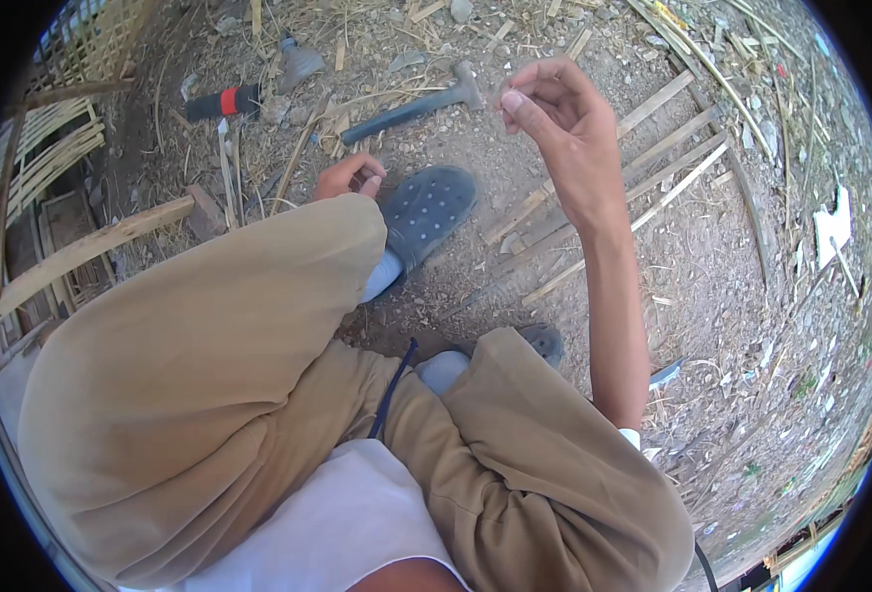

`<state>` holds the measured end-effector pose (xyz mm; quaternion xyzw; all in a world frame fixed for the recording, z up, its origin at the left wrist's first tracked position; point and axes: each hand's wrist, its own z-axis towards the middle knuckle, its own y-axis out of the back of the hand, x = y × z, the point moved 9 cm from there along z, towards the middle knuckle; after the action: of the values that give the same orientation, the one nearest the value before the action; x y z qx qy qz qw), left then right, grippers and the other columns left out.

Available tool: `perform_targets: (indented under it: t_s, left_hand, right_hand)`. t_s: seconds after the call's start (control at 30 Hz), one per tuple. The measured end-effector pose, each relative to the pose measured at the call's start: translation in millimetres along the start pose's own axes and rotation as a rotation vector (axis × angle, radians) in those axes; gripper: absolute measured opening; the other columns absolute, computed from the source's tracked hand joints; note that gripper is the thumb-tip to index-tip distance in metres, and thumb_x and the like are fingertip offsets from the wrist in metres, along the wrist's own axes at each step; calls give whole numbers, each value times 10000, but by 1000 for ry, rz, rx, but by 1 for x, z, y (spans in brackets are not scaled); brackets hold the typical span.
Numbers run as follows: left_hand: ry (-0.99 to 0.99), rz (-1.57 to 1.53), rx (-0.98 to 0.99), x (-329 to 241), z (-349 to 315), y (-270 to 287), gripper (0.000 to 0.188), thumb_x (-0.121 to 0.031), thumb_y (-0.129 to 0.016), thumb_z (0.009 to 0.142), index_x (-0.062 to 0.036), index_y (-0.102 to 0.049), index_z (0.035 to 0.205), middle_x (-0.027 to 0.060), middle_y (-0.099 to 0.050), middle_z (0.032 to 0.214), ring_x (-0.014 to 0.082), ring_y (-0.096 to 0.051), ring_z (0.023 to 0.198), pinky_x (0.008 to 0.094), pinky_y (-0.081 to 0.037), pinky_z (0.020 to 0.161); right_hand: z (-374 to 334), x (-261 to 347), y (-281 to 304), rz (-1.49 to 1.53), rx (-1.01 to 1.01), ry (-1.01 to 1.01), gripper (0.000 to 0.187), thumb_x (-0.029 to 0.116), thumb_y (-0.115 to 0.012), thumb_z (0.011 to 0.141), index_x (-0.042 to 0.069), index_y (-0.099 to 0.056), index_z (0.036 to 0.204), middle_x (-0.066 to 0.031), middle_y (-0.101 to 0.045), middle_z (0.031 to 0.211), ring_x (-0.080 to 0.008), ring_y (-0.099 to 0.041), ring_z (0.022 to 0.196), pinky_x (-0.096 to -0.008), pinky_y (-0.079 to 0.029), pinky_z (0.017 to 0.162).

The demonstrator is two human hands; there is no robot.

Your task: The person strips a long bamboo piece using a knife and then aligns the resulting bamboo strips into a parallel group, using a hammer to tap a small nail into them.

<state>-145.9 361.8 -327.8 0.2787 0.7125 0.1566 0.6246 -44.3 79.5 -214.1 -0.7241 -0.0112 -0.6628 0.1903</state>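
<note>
Head view, hammer aslant, head toward right hand

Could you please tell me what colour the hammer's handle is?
The hammer's handle is dark bluish-grey, best seen in the head view.

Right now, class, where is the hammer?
In the head view, the hammer lies on the ground near the top centre, just left of the right hand and above the upper dark clog.
</note>
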Motion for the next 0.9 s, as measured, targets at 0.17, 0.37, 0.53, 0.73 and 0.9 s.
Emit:
perform_targets:
  t_s: [0.17, 0.37, 0.53, 0.73, 0.9]
  left_hand:
    - [-27, 118, -100, -36, 28, 17, 102, -63, -672, 922, -60, -683, 1023, 65, -666, 841, 144, -631, 710, 300, -466, 616]
    - [-274, 563, -51, -72, 68, 10, 394, -102, -657, 927, -63, -553, 1305, 180, -543, 1293, 418, -574, 1165, 504, -443, 1011]
    - [-118, 735, 189, -41, 93, -14, 435, -165, -687, 923, -66, -533, 1317, 193, -576, 1260, 427, -588, 1186, 519, -464, 997]
    - [0, 731, 213, -40, 107, -22, 375, -192, -717, 870, -29, -557, 1167, 203, -615, 1158, 431, -615, 1120, 510, -497, 903]
    - [49, 740, 251, -48, 111, -28, 377, -251, -749, 795, -8, -587, 1033, 214, -668, 1000, 447, -644, 1001, 524, -499, 834]
  right_hand:
    - [-43, 21, 15, 110, -123, 46, 250, -4, -733, 938, 3, -571, 1128, -109, -709, 1005, -156, -706, 975, -289, -589, 863]
    - [-85, 46, 33, 188, -201, 122, 285, -39, -729, 925, -2, -549, 1142, -125, -711, 1013, -188, -718, 1006, -316, -594, 911]
    - [-112, 61, 45, 176, -265, 161, 288, -50, -727, 923, -11, -545, 1143, -142, -721, 1009, -204, -726, 1008, -326, -595, 910]
    - [-136, 67, 59, 194, -329, 190, 290, -51, -732, 917, -5, -551, 1139, -159, -734, 1006, -206, -731, 1004, -319, -593, 898]
    - [-145, 71, 60, 214, -379, 199, 293, -48, -742, 911, -5, -555, 1132, -161, -736, 1000, -208, -732, 998, -319, -589, 882]
